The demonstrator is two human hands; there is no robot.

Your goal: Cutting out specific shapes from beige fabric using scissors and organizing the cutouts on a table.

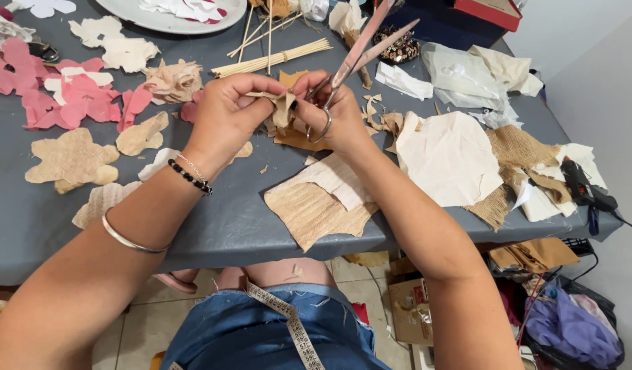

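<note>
The left hand [227, 113] is curling closed, pinching a small tan fabric scrap [283, 104] between thumb and fingertips. The right hand [336, 113] is gripping a pair of scissors [357, 58] through the finger loops, its fingers also touching the scrap; the blades are standing slightly parted, pointing up and away from the scrap. The scrap is hanging above the grey table [220, 219], just beyond a beige textured cloth piece [316, 205] that is overhanging the table's near edge. Left of the scrap, pink cutouts [76, 99] and tan flower-shaped cutouts [72, 161] are crowding the surface. Right of it, a cream cloth [446, 157] is lying near. A bare grey strip is lying below the left wrist, along the near edge.
</note>
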